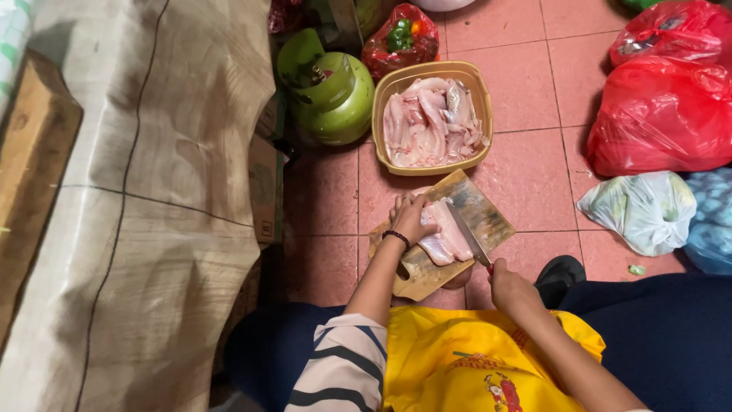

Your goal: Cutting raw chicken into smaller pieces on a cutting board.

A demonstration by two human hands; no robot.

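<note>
Left hand (412, 217) presses flat on the fish fillet (448, 236), grip released, fillet lying on the wooden cutting board (480, 210) on the tiled floor. Right hand (509, 288) has its grip clenched on the knife (467, 233), blade across the fillet. Tan basket (381, 114) of fillets sits just beyond the board.

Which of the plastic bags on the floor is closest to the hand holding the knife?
The whitish bag of greenish produce; the red bags lie farther from the right hand.
</note>
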